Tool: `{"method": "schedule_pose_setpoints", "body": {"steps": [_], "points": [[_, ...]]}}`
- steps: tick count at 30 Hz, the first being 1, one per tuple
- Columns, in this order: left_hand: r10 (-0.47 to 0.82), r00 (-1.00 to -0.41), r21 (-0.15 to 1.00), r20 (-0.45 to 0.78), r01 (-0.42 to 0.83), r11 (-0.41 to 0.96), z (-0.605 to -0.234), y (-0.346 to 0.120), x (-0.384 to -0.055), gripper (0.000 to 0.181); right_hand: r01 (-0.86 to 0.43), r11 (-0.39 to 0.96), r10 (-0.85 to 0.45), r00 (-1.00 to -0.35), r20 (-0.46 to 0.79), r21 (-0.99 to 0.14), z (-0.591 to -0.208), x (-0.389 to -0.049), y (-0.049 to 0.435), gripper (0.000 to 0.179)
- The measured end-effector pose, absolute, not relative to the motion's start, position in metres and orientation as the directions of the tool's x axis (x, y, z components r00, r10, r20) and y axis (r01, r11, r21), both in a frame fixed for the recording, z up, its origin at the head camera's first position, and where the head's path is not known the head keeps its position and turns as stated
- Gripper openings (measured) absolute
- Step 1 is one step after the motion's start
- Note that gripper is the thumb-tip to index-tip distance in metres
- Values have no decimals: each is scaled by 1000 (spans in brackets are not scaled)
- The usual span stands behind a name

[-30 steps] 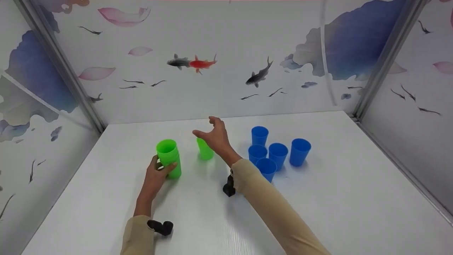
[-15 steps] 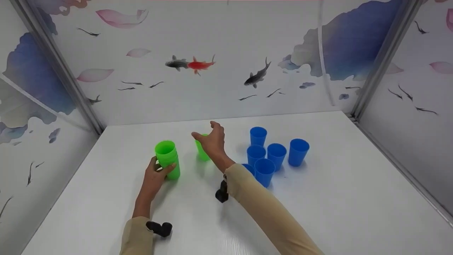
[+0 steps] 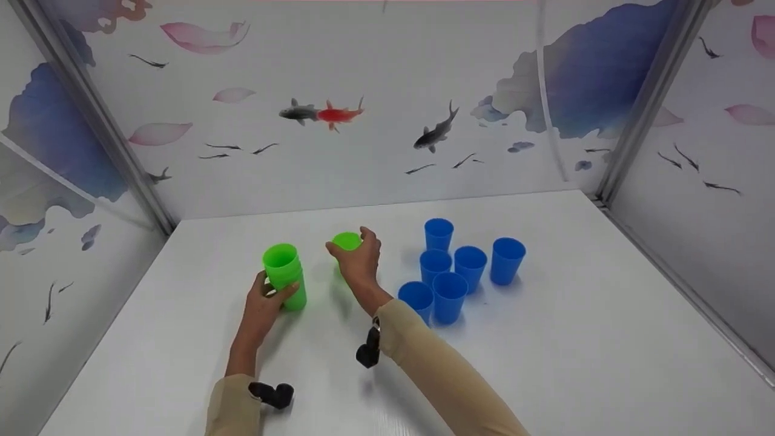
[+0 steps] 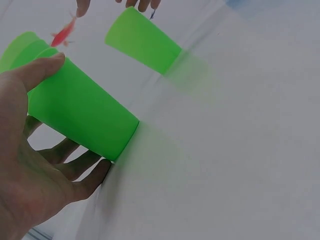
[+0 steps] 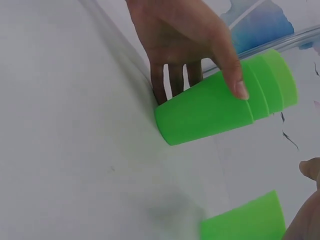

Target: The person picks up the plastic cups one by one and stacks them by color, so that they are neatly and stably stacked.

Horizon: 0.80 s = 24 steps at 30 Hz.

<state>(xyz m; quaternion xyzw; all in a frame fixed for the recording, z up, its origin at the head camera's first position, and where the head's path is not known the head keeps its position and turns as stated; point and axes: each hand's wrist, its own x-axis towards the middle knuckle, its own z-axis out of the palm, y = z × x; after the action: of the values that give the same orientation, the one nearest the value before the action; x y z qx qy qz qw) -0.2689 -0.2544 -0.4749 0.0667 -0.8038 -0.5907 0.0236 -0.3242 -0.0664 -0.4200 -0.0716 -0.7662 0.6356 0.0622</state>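
A stack of nested green cups [image 3: 284, 275] stands upright on the white table, and my left hand [image 3: 263, 306] grips it low on its near left side. In the left wrist view the thumb lies across the stack [image 4: 82, 102] with the fingers curled on the other side. To its right stands a single green cup [image 3: 347, 240], partly hidden by my right hand [image 3: 359, 263]. That hand's thumb and fingers are spread apart near the rim. In the right wrist view the thumb [image 5: 310, 167] shows a gap from the single cup [image 5: 245, 220].
Several blue cups stand upright in a loose group at the right, among them a near one [image 3: 450, 297], a rear one [image 3: 439, 234] and a far-right one [image 3: 508, 260]. Printed wall panels [image 3: 363, 169] enclose the table [image 3: 575, 351] at the back and sides.
My right hand has come down and slightly toward me at the single green cup, baring more of its rim. My left hand keeps its grip on the stack.
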Motion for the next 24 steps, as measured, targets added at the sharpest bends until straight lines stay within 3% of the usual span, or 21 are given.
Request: {"method": "schedule_pose_setpoints", "body": {"steps": [12, 24], "points": [[-140, -989, 952, -39, -79, 294, -475, -253, -268, 85, 19, 184, 197, -980, 18, -983, -437, -328, -67, 79], [-142, -989, 953, -46, -86, 289, -474, -254, -266, 84, 80, 136, 156, -986, -58, -988, -445, -335, -70, 78]]}}
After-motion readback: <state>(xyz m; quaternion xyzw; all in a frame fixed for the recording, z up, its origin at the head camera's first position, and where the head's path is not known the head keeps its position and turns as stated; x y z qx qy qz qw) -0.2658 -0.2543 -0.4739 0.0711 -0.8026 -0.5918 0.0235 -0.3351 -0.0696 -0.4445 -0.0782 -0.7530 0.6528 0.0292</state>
